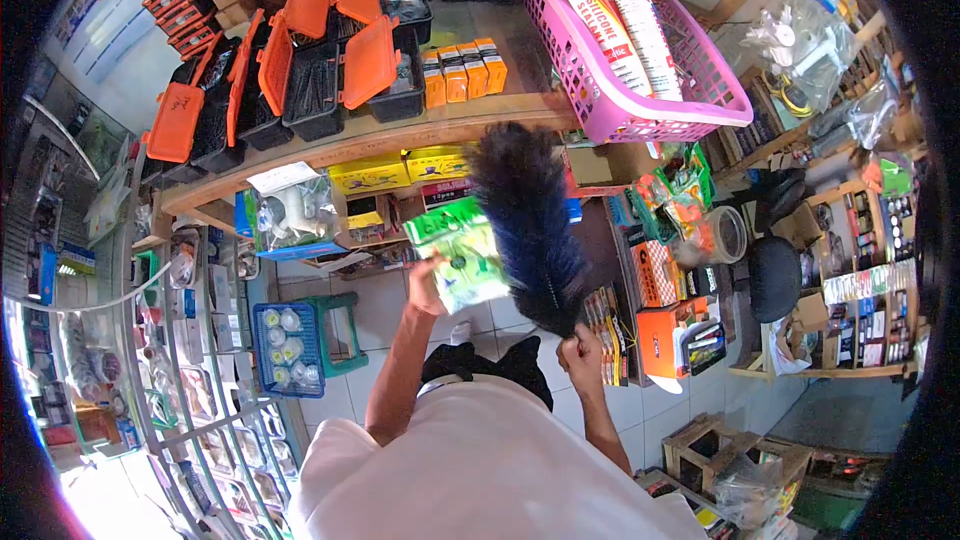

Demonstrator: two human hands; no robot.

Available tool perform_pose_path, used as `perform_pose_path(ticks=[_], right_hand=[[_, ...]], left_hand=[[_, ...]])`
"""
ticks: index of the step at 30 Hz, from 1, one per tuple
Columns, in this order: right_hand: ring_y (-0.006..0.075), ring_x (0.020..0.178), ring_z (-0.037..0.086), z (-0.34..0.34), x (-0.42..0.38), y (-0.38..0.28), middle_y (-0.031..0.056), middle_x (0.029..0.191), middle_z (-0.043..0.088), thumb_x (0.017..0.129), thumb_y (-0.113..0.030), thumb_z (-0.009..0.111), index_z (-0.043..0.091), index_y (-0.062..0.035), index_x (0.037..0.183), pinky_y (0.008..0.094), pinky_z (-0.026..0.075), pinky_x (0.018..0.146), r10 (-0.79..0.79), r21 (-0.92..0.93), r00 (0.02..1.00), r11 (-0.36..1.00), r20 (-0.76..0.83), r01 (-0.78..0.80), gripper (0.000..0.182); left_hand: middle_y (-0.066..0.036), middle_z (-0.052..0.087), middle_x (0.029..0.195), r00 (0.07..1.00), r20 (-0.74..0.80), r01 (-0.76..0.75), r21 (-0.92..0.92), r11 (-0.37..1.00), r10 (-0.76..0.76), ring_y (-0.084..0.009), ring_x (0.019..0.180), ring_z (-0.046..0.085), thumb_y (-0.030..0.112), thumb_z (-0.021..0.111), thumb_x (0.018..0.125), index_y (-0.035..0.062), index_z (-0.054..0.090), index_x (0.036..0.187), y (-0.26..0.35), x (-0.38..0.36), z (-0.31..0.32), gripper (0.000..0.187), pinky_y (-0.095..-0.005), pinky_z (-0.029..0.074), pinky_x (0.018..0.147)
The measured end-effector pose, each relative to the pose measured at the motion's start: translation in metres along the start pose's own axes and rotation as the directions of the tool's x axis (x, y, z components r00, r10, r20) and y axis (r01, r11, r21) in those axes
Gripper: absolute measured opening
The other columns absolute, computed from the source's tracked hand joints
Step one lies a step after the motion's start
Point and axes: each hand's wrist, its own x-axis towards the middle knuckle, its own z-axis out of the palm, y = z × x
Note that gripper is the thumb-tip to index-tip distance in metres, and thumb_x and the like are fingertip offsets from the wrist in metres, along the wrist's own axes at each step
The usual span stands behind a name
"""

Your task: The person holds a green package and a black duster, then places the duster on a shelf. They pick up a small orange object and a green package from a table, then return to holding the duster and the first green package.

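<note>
My left hand (427, 285) is closed on the left edge of a green and white plastic packet (460, 258), held up in front of my body. What is inside the packet is too blurred to name. In my right hand (580, 354) is the handle end of a dark blue and black feather duster (530, 225). Its feathers point up and away from me, toward the wooden shelf edge. The duster's feathers overlap the right side of the packet; whether they touch cannot be told.
On the shelf (400, 130) ahead stand black bins with orange lids (368, 60), small orange boxes (465, 70) and a pink basket (650, 125) with sealant tubes (600, 20). A blue crate (262, 365) and green stool (345, 330) are at the left. Shelving (850, 370) lines the right.
</note>
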Motion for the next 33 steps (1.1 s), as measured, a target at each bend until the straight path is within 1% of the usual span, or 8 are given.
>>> perform_pose_path(ticks=[8,15,20,24,27,28,31,33], right_hand=[[-0.0002,0.06,0.042,0.037,0.022,-0.067,-0.0087,0.072,0.056,0.077,-0.005,0.073,0.065,-0.0007,0.097,0.0174,0.033,0.053,-0.057,0.102,0.998,0.993,-0.029,0.06,0.022],[0.0013,0.055,0.039,0.042,0.036,-0.064,-0.0077,0.061,0.052,0.074,-0.005,0.075,0.058,-0.002,0.064,0.0211,0.031,0.048,-0.111,-0.087,0.986,0.991,-0.121,0.1,0.02],[0.0032,0.047,0.043,0.055,0.056,-0.098,-0.0033,0.055,0.052,0.074,-0.005,0.074,0.064,0.0008,0.074,0.0222,0.032,0.044,-0.433,-0.304,0.9,0.865,-0.048,0.399,0.011],[0.0142,0.048,0.058,0.076,0.07,-0.109,0.0122,0.058,0.058,0.067,-0.006,0.076,0.069,-0.0013,0.084,0.0277,0.044,0.047,-0.607,-0.41,0.773,0.667,0.186,0.622,0.019],[0.0198,0.048,0.06,0.102,0.067,-0.096,0.0138,0.061,0.061,0.066,-0.007,0.077,0.069,-0.0018,0.087,0.0293,0.044,0.046,-0.602,-0.352,0.713,0.62,0.359,0.701,0.024],[0.0201,0.049,0.06,0.112,0.063,-0.095,0.0137,0.062,0.061,0.066,-0.007,0.077,0.069,-0.0018,0.088,0.0295,0.044,0.047,-0.576,-0.344,0.699,0.612,0.423,0.712,0.025],[0.0127,0.05,0.057,0.129,0.052,-0.102,0.0077,0.06,0.06,0.072,-0.01,0.077,0.066,-0.0012,0.088,0.0268,0.042,0.047,-0.474,-0.227,0.689,0.708,0.548,0.668,0.021],[0.0037,0.052,0.05,0.134,0.044,-0.111,0.0015,0.064,0.059,0.079,-0.011,0.074,0.062,-0.0017,0.093,0.0215,0.039,0.048,-0.383,-0.115,0.701,0.827,0.602,0.55,0.02]], left_hand=[[-0.018,0.061,0.115,0.923,0.122,0.35,0.12,0.929,-0.364,-0.0306,0.102,0.062,0.016,0.06,0.079,-0.0013,0.052,0.121,-0.039,-0.014,0.019,0.046,-0.0445,0.048,0.092],[-0.013,0.057,0.124,0.985,0.085,0.126,0.218,0.968,-0.147,-0.0276,0.115,0.055,0.029,0.065,0.086,-0.002,0.044,0.132,-0.035,-0.027,0.029,0.06,-0.042,0.042,0.1],[-0.011,0.036,0.142,0.996,-0.056,-0.039,0.409,0.912,0.068,-0.027,0.13,0.036,0.026,0.062,0.089,0.0085,0.017,0.145,-0.027,-0.032,0.054,0.074,-0.0493,0.031,0.106],[-0.01,0.041,0.138,0.989,0.025,-0.147,0.378,0.914,0.149,-0.0276,0.128,0.039,0.029,0.063,0.088,0.0093,0.029,0.141,-0.044,-0.046,0.031,0.066,-0.0484,0.034,0.104],[-0.009,0.048,0.132,0.958,0.201,-0.22,0.054,0.974,0.205,-0.0236,0.124,0.041,0.034,0.064,0.086,0.0065,0.048,0.128,-0.044,-0.061,0.035,0.053,-0.044,0.034,0.105],[-0.009,0.048,0.129,0.964,0.134,-0.265,0.392,0.881,0.231,-0.0248,0.122,0.042,0.038,0.066,0.084,0.0067,0.045,0.13,-0.041,-0.062,0.027,0.059,-0.044,0.03,0.108],[-0.009,0.046,0.133,0.843,0.205,-0.53,0.474,0.703,0.498,-0.0259,0.124,0.04,0.039,0.063,0.086,0.0077,0.041,0.135,-0.04,-0.075,0.023,0.063,-0.0434,0.023,0.112],[-0.01,0.055,0.118,0.962,-0.038,-0.269,-0.299,0.915,0.271,-0.0245,0.111,0.052,0.028,0.057,0.091,0.009,0.049,0.127,-0.021,-0.078,0.017,0.042,-0.0417,0.041,0.101]])
